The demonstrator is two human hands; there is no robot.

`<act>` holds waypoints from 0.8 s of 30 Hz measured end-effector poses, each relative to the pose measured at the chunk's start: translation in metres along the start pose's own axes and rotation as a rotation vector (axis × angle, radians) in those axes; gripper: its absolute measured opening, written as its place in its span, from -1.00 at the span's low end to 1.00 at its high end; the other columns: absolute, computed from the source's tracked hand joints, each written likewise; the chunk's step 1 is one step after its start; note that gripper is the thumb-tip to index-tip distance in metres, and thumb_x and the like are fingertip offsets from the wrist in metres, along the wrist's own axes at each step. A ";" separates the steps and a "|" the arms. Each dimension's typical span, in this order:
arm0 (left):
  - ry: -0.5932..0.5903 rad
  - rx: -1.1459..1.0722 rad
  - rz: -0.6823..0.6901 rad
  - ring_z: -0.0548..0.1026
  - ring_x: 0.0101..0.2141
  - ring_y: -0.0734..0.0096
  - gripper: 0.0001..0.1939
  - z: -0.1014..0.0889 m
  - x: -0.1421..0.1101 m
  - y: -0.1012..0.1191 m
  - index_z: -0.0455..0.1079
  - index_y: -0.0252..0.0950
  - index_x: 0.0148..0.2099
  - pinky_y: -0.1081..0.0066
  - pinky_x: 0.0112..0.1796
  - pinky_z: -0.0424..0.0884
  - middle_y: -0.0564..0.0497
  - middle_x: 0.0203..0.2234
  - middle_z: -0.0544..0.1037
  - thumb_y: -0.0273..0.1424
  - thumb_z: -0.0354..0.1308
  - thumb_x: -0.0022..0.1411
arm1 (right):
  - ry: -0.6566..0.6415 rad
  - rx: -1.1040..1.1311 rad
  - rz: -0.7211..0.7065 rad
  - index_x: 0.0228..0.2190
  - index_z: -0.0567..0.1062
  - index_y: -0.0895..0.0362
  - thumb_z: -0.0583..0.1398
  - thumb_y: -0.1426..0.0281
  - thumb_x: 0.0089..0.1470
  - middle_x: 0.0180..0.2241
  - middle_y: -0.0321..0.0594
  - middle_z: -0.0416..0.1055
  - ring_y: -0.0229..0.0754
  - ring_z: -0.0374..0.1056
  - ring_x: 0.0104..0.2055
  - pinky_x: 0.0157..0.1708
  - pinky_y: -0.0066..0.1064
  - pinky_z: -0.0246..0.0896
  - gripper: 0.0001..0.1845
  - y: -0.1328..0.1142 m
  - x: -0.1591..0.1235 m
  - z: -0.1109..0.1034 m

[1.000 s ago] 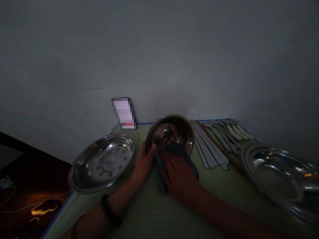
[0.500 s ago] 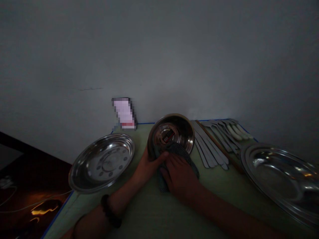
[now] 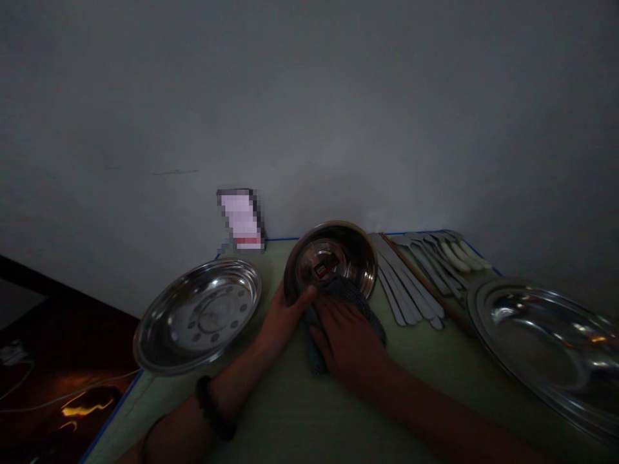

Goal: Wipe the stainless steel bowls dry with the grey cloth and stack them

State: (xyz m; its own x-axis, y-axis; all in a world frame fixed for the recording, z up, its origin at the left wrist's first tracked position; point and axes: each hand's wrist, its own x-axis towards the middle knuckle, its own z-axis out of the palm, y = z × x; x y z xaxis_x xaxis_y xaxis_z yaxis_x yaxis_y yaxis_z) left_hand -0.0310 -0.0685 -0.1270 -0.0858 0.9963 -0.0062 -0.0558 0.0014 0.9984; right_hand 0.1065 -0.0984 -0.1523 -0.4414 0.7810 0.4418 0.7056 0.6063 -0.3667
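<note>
A shiny metal bowl (image 3: 358, 248) is tilted toward me at the middle of the table, with a dark label on its inner base. My left hand (image 3: 285, 316) grips its near left rim, thumb over the edge and the other fingers hidden behind the wall. A dark grey cloth (image 3: 360, 303) lies over the near rim and hangs down in front. My right hand (image 3: 345, 338) presses the cloth against the inside of the bowl, its fingers close together.
A metal basin (image 3: 207, 316) stands on the left and a larger one (image 3: 536, 341) on the right. Several knives (image 3: 406, 290), a wooden chopstick-like stick and spoons (image 3: 449, 254) lie between. A blurred phone (image 3: 242, 219) leans on the wall (image 3: 309, 116). The green table (image 3: 285, 412) has blue edging.
The bowl and my left hand have shifted very slightly left. My right hand has moved a little over the cloth at the rim. The other things stay put.
</note>
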 end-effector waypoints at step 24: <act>-0.003 -0.285 -0.042 0.42 0.09 0.05 -0.38 0.003 -0.001 -0.001 0.41 -0.28 0.05 0.17 0.11 0.30 -0.13 0.01 0.55 -0.17 0.38 -0.05 | 0.002 -0.025 0.000 0.17 0.23 0.32 -0.05 0.38 0.27 0.18 0.03 0.29 -0.03 0.21 0.22 0.20 -0.07 0.15 -0.50 0.001 0.000 -0.001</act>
State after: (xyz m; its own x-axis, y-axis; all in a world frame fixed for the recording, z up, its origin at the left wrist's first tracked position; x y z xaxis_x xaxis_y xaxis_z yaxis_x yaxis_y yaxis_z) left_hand -0.0282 -0.0691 -0.1275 -0.0750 0.9961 -0.0468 -0.3364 0.0190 0.9415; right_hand 0.1073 -0.0977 -0.1516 -0.4399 0.7808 0.4436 0.7194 0.6021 -0.3463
